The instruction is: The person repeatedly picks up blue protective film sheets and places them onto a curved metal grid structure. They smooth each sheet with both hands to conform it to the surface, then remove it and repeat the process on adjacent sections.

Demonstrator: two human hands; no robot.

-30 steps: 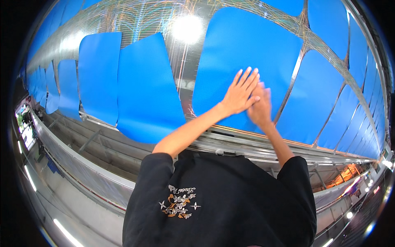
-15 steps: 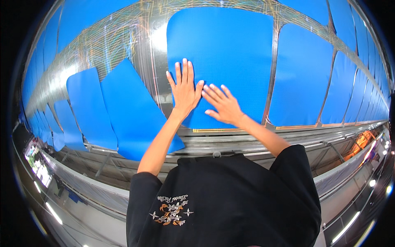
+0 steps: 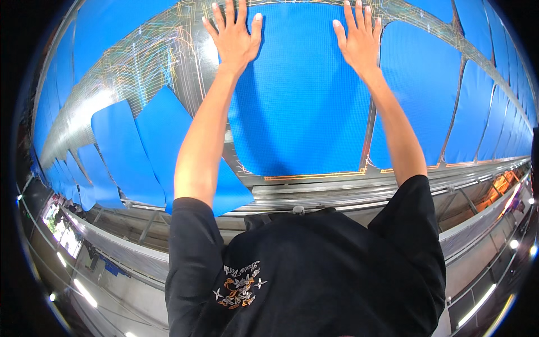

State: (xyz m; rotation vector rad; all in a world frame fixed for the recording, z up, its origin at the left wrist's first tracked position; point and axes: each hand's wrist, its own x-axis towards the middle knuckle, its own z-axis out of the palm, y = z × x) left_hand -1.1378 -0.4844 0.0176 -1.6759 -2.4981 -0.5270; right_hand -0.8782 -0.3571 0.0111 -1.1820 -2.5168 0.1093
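Note:
A blue textured sheet piece with rounded corners point(image 3: 297, 112) lies flat on a glossy dark panel point(image 3: 196, 84) covered in fine coloured lines. My left hand point(image 3: 233, 39) rests open, fingers spread, at the upper left corner of this piece. My right hand point(image 3: 359, 42) lies open with spread fingers at its upper right corner, the arm crossing the gap to the neighbouring blue piece point(image 3: 418, 84). Neither hand holds anything; both arms are stretched upward from my black short sleeves.
More blue pieces point(image 3: 126, 146) overlap loosely at the left, and others point(image 3: 471, 112) line the panel to the right and along the far side. Metal rails point(image 3: 292, 194) run below the near edge, with framework, a grey trough point(image 3: 129, 247) and small lights toward the rim.
My hands have moved apart and farther up, from together on the middle and lower part of the blue piece to its two upper corners. The arms are now more extended; the view has shifted.

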